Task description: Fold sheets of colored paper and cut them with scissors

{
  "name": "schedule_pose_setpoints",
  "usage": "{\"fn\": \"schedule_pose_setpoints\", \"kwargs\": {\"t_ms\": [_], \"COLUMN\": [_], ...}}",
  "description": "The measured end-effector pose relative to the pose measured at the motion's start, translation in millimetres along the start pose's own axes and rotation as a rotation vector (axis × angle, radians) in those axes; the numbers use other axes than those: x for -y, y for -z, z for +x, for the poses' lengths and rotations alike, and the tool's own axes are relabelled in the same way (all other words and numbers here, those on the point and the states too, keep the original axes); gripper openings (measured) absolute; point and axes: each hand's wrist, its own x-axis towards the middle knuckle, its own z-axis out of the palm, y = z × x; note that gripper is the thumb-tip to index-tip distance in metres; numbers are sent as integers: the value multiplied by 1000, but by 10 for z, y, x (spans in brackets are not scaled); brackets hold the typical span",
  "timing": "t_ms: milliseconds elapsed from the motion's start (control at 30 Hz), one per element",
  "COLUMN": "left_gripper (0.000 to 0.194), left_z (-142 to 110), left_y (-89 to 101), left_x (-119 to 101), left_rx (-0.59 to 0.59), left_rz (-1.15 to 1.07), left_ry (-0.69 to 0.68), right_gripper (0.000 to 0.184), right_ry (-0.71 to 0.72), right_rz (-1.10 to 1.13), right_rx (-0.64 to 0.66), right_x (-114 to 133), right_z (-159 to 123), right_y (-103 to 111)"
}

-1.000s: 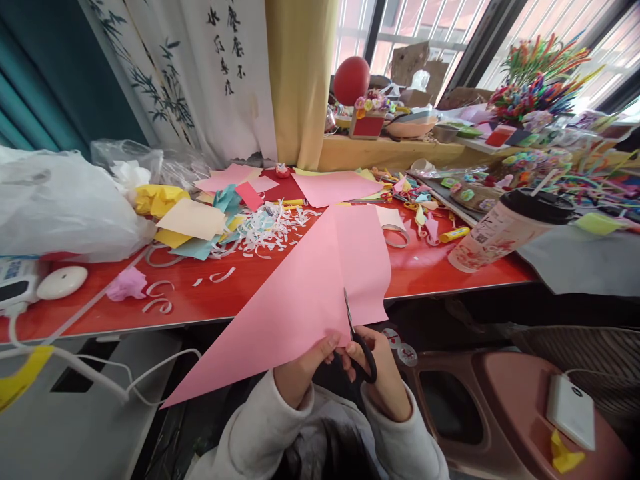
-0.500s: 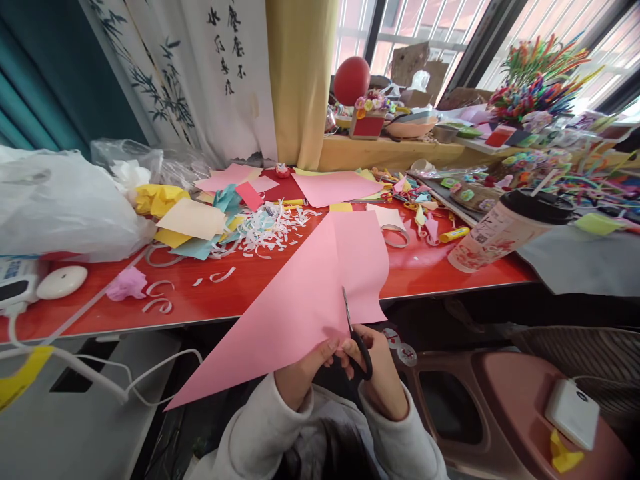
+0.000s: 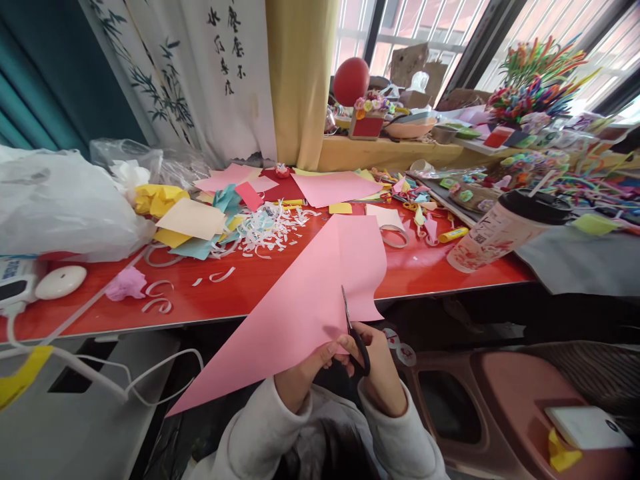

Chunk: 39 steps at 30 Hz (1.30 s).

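I'm viewing the red table [image 3: 420, 270] with the pink sheet [image 3: 290, 307] spreading across its near edge.
The sheet's long axis is running from a sharp near-left corner toward far right; the left hand [image 3: 306, 368] is pinching its near edge, while the right hand [image 3: 379, 359], nearer the right-side part, is gripping the scissors [image 3: 352, 330], their visible blade pointing away from the body.
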Motion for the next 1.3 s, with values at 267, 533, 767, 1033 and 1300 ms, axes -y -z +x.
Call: {"fn": "schedule_pose_setpoints", "kwargs": {"t_ms": [267,533,767,1033,1300], "left_gripper": [22,21,20,21,15], "left_z": [-39,-56,-96,-123,-143], "left_y": [-26,-48,-56,-68,-91], "left_x": [-2,-35,9,53,56], "left_rx": [-61,-77,-116,-164,-172], "left_rz": [-31,2,21,31,8], "left_ry": [44,41,107,125,138], "right_gripper": [31,34,27,28,26], "right_ry": [27,12,79,101,134], "right_rz": [-54,-44,-46,-25,-56], "right_rx": [-24,-27,-22,-37,-37], "right_x": [62,68,87,108,144], "right_z": [2,15,26,52,64], "right_y": [-4,19,32,30,20]}}
